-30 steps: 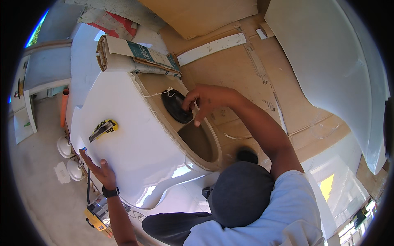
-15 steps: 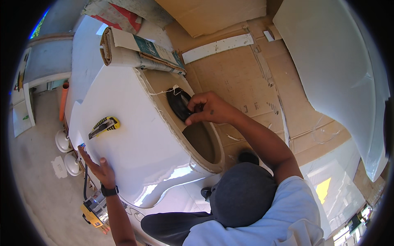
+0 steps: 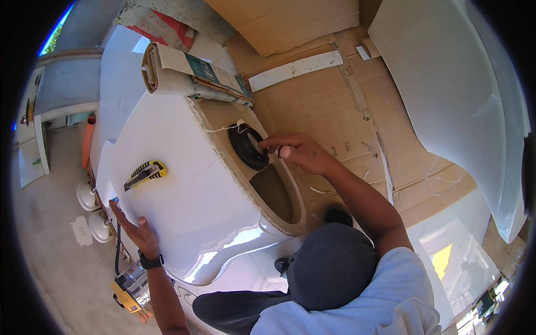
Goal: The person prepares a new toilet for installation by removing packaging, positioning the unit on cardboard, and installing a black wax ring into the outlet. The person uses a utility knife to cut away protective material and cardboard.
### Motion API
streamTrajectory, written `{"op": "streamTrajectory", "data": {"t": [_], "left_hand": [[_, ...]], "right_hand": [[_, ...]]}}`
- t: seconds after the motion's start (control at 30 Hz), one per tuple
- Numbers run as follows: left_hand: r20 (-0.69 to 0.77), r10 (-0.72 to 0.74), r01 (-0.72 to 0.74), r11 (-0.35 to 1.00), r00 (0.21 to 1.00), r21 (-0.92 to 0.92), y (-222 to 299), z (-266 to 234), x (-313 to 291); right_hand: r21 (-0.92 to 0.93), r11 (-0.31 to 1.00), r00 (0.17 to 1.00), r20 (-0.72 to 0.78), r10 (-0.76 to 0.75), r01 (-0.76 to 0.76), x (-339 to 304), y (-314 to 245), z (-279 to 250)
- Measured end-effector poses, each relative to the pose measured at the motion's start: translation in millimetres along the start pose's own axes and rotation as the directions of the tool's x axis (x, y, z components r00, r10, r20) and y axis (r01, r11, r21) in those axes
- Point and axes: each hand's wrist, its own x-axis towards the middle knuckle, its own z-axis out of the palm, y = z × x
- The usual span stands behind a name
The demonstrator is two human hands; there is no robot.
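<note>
A large glossy white ceramic body (image 3: 178, 218), apparently a toilet lying over, fills the left and middle. Its unglazed, hollow underside faces right. Inside that hollow sits a black rubber ring (image 3: 248, 146), with a thin white string (image 3: 223, 128) across its upper edge. My right hand (image 3: 307, 153) is at the ring's right side, index finger stretched to its inner rim and thumb lifted apart; the other fingers are partly hidden. My left hand (image 3: 139, 234), fingers outstretched, rests against the glossy side near a small blue mark. Above it a yellow and black utility knife (image 3: 145, 175) lies on the ceramic.
Folded cardboard (image 3: 190, 75) lies across the far end of the ceramic. Flattened cardboard (image 3: 312, 106) covers the floor behind, with a white strip (image 3: 296, 70) on it. Another big white ceramic piece (image 3: 446, 84) stands at right. A yellow power tool (image 3: 128, 293) is at lower left.
My right thumb has come off the ring's lower edge, and the hand has shifted slightly right. My left hand stays on the ceramic. The view has shifted a little.
</note>
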Motion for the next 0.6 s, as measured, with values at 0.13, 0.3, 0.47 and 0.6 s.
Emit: {"op": "streamTrajectory", "data": {"t": [0.13, 0.3, 0.47, 0.6], "left_hand": [[0.025, -0.014, 0.015, 0.998, 1.0, -0.054, 0.0, 0.2, -0.1], [0.02, -0.052, 0.052, 0.999, 0.998, 0.004, 1.0, -2.4, 1.1], [0.034, -0.04, 0.04, 0.999, 0.999, -0.01, 1.9, -1.6, 0.3], [0.013, -0.023, 0.023, 0.999, 1.0, -0.035, 1.6, -0.1, 1.1]], "right_hand": [[-0.35, 0.933, 0.996, -0.036, 0.08, -0.087, 11.2, -27.3, 13.3], [-0.454, 0.87, 0.981, -0.087, 0.171, -0.192, 27.4, -37.2, 28.6], [-0.301, 0.934, 0.98, -0.11, 0.165, -0.191, 28.0, -14.5, 28.9], [-0.211, 0.939, 0.961, -0.018, 0.275, -0.273, 34.2, -6.7, 15.0]]}}
